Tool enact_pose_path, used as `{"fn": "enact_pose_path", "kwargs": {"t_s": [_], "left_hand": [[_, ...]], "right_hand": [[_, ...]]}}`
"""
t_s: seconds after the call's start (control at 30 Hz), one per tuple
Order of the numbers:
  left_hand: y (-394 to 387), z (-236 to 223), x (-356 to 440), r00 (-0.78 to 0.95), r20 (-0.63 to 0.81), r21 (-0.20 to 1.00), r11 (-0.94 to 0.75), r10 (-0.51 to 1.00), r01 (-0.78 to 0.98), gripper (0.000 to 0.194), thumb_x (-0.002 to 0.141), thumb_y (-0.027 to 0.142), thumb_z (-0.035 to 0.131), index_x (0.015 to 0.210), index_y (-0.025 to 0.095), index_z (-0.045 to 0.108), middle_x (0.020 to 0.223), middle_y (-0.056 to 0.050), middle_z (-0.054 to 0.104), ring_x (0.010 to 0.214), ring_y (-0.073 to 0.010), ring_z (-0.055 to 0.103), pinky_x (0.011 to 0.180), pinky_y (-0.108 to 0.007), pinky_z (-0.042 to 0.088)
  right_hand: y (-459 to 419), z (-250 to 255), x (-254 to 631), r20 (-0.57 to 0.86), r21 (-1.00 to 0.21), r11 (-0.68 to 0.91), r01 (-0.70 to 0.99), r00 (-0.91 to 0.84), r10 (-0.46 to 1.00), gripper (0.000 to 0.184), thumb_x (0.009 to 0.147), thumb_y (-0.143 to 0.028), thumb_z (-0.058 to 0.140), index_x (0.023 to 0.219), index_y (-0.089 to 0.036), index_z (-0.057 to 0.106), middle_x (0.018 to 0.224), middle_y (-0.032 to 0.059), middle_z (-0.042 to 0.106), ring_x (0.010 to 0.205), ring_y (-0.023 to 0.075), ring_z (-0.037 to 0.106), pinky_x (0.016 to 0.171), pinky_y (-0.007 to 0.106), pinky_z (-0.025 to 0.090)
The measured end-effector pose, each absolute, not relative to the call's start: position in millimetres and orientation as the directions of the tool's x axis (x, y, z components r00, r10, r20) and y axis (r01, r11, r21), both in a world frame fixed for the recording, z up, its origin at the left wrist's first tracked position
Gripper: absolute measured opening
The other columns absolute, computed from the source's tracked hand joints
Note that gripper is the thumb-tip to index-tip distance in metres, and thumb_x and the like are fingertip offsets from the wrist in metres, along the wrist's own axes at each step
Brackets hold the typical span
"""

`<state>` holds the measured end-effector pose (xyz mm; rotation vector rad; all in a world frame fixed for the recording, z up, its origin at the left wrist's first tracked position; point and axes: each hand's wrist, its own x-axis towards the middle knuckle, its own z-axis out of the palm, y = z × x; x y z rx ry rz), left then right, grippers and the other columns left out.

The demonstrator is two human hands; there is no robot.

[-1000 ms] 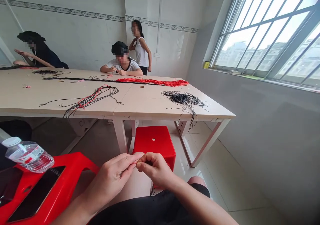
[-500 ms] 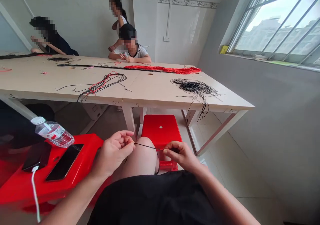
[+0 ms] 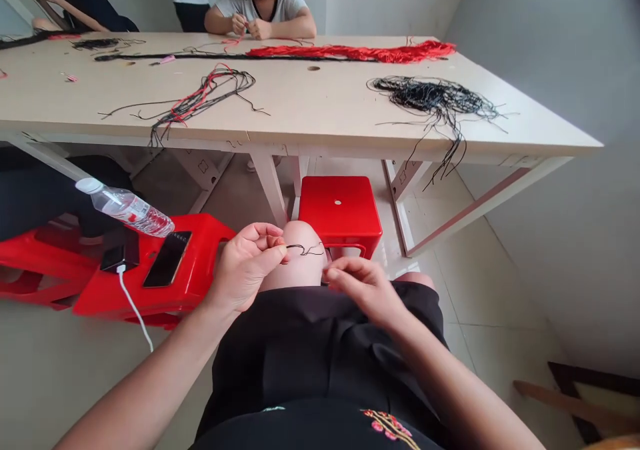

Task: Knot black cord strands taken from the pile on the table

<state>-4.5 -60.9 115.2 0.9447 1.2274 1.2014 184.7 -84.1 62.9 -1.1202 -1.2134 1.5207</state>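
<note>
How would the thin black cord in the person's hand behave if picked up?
The thin black cord is probably floppy: it curls loosely from the left hand. The heap of black cords suggests it tangles easily.

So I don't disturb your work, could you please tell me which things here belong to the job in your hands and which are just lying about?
Job: black cord, pinched in the left hand; right hand close by; probably the black cord heap.

Lying about: phone, water bottle, white cable, red stool.

Nothing legible, not even the water bottle's label (image 3: 133, 210).
</note>
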Motion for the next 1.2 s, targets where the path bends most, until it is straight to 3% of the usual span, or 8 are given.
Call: {"fn": "enact_pose_path", "kwargs": {"t_s": [0.13, 0.27, 0.5, 0.67, 0.77, 0.97, 1.1, 1.2], "left_hand": [[-70, 107, 5, -0.066, -0.083, 0.995, 0.079, 0.994, -0.066, 0.023, 0.056, 0.011, 0.071, 0.074, 0.017, 0.058, 0.064, 0.003, 0.060, 0.056, -0.0076, 0.058, 0.057, -0.018, 0.050], [-77, 98, 5, -0.095, -0.010, 1.000, 0.012, 0.995, 0.028, 0.024, 0.058, 0.009, 0.072, 0.077, 0.016, 0.058, 0.067, 0.002, 0.062, 0.063, -0.0074, 0.059, 0.059, -0.015, 0.051], [-80, 85, 8, -0.073, -0.019, 0.999, 0.021, 0.997, 0.025, 0.022, 0.063, 0.010, 0.070, 0.080, 0.016, 0.057, 0.067, 0.003, 0.061, 0.061, -0.0068, 0.059, 0.057, -0.015, 0.051], [-81, 82, 12, -0.099, -0.082, 0.995, 0.075, 0.992, -0.068, 0.024, 0.060, 0.009, 0.070, 0.078, 0.016, 0.056, 0.067, 0.003, 0.060, 0.062, -0.0074, 0.058, 0.058, -0.017, 0.052], [-80, 82, 14, -0.101, -0.159, 0.978, 0.143, 0.982, -0.155, 0.025, 0.058, 0.010, 0.071, 0.076, 0.016, 0.055, 0.066, 0.004, 0.059, 0.058, -0.0077, 0.057, 0.054, -0.018, 0.050], [-74, 79, 9, -0.068, -0.295, 0.921, 0.264, 0.953, -0.287, 0.027, 0.057, 0.010, 0.071, 0.076, 0.016, 0.053, 0.065, 0.005, 0.057, 0.053, -0.0064, 0.055, 0.055, -0.018, 0.046], [-71, 75, -2, -0.085, -0.352, 0.897, 0.310, 0.932, -0.315, 0.027, 0.057, 0.010, 0.070, 0.076, 0.017, 0.052, 0.063, 0.006, 0.056, 0.053, -0.0065, 0.054, 0.053, -0.017, 0.042], [-69, 74, -12, -0.127, -0.353, 0.895, 0.295, 0.927, -0.335, 0.026, 0.056, 0.010, 0.070, 0.074, 0.017, 0.053, 0.063, 0.005, 0.056, 0.053, -0.0068, 0.053, 0.054, -0.018, 0.043]], "right_hand": [[-89, 74, 140, -0.185, -0.803, -0.329, -0.496, -0.318, 0.930, 0.022, 0.067, -0.033, 0.075, 0.083, -0.018, 0.069, 0.079, 0.0001, 0.066, 0.061, 0.0079, 0.053, 0.057, 0.023, 0.042], [-86, 64, 127, -0.222, -0.639, -0.362, -0.679, -0.289, 0.931, 0.015, 0.065, -0.027, 0.077, 0.070, -0.017, 0.068, 0.064, -0.0038, 0.062, 0.053, 0.0051, 0.048, 0.052, 0.020, 0.039], [-87, 47, 123, -0.246, -0.527, -0.373, -0.764, -0.283, 0.927, 0.014, 0.066, -0.025, 0.076, 0.068, -0.017, 0.064, 0.061, -0.0042, 0.061, 0.052, 0.0063, 0.051, 0.052, 0.020, 0.041], [-89, 45, 120, -0.233, -0.511, -0.331, -0.794, -0.242, 0.942, 0.013, 0.068, -0.020, 0.072, 0.064, -0.017, 0.061, 0.059, -0.0041, 0.061, 0.052, 0.0067, 0.051, 0.053, 0.020, 0.041], [-90, 45, 120, -0.241, -0.395, -0.349, -0.850, -0.271, 0.932, 0.012, 0.068, -0.016, 0.069, 0.064, -0.018, 0.058, 0.059, -0.0052, 0.059, 0.053, 0.0067, 0.049, 0.053, 0.020, 0.040], [-85, 43, 147, -0.148, -0.045, -0.513, -0.857, -0.502, 0.852, 0.008, 0.067, -0.015, 0.065, 0.069, -0.017, 0.058, 0.074, -0.0054, 0.061, 0.053, 0.0039, 0.043, 0.048, 0.017, 0.037], [-82, 38, 178, -0.144, 0.058, -0.421, -0.905, -0.425, 0.894, 0.014, 0.065, -0.014, 0.064, 0.066, -0.018, 0.051, 0.067, -0.0065, 0.057, 0.054, 0.0043, 0.044, 0.047, 0.016, 0.040], [-79, 33, 214, -0.152, 0.023, -0.239, -0.971, -0.240, 0.959, 0.019, 0.066, -0.011, 0.061, 0.063, -0.019, 0.044, 0.062, -0.0072, 0.055, 0.052, 0.0042, 0.045, 0.045, 0.015, 0.040]]}}
